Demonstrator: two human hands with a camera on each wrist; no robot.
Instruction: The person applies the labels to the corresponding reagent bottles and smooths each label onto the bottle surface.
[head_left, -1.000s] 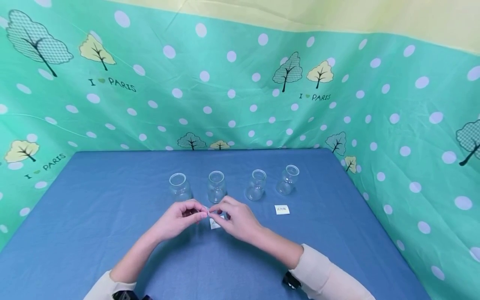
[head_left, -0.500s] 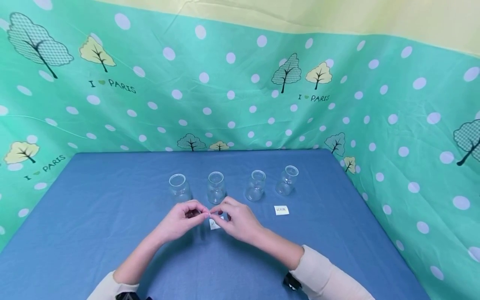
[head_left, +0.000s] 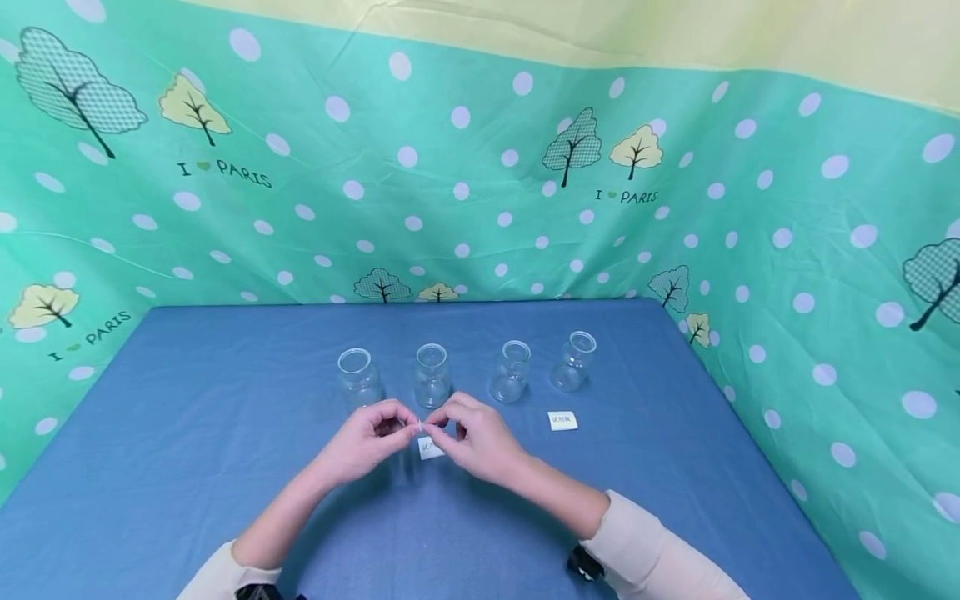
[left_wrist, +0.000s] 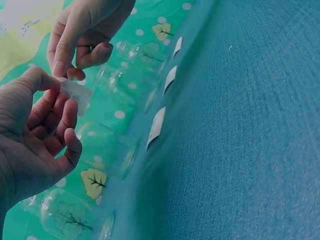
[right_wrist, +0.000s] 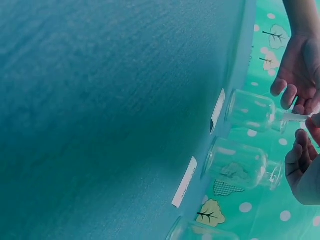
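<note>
Above the blue table, my left hand [head_left: 372,442] and right hand [head_left: 476,439] meet fingertip to fingertip. Between them they pinch a small white paper label [left_wrist: 77,95], seen face-on in the left wrist view. There the left hand [left_wrist: 37,127] grips the label's upper left corner with thumb and forefinger. The right hand's [left_wrist: 82,37] fingertips are at that same corner. In the right wrist view the label [right_wrist: 295,117] shows edge-on. A clear glass jar [head_left: 432,383] stands just behind the hands. Below them another label [head_left: 431,448] with dark writing is partly covered by the right thumb.
More open glass jars stand in the same row: one at the left [head_left: 360,379], one right of centre [head_left: 511,375], and one at the far right [head_left: 573,362]. A label [head_left: 562,420] with writing lies before the right-hand jars. A green patterned curtain [head_left: 465,167] hangs behind the table.
Both hands stay almost in place over the label, with the fingertips shifting slightly to the right. The jars and the labels on the table have not moved.
</note>
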